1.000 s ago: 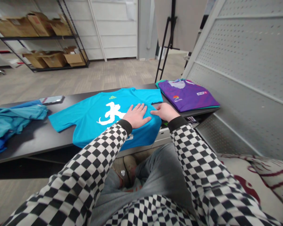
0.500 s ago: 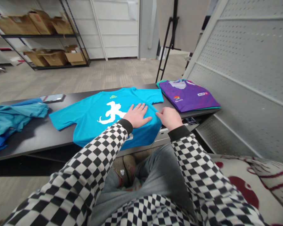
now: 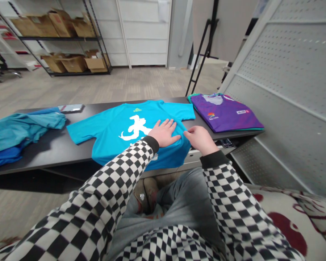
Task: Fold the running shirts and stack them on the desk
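The blue T-shirt lies spread over the dark surface, its neckline at the far edge and its hem draping over the near one, probably because the surface is too narrow for its length. The left hand rests palm down on it, fingers spread and gripping nothing, likely to pin the cloth, while the right hand is nearly closed, thumb and fingertips seemingly pinching the shirt's side edge. Just beyond, the folded purple shirt sits at one end, apart from the crumpled garments opposite.
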`<state>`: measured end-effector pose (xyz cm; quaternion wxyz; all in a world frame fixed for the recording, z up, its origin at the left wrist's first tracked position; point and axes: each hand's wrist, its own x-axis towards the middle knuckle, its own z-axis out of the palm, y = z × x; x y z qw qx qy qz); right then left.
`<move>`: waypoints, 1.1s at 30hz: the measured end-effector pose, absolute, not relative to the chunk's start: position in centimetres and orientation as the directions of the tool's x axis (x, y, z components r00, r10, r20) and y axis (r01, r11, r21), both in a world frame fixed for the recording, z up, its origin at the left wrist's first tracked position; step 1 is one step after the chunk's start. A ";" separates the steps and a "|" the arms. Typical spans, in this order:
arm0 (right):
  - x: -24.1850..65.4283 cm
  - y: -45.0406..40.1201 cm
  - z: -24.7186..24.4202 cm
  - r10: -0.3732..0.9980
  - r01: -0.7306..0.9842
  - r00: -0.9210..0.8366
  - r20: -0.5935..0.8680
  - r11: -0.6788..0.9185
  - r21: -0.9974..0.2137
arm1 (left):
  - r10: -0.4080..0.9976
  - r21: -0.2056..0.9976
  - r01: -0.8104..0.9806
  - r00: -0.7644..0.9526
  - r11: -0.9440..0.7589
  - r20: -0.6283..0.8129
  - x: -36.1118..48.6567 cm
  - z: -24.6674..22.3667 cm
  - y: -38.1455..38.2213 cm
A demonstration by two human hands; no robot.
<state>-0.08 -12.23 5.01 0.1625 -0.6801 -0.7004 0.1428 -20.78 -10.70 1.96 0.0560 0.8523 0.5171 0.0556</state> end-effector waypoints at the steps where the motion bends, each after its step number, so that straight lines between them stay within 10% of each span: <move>1: 0.1 -12.2 5.1 0.999 0.907 -0.043 -0.007 0.036 -0.419 | 0.888 0.156 0.875 0.459 -0.459 0.038 -20.8 1.9 -10.7; 33: 2.5 -15.3 1.1 0.960 0.936 0.028 0.278 0.072 -0.344 | 0.885 0.180 0.868 0.462 -0.463 0.053 -20.8 1.8 -10.6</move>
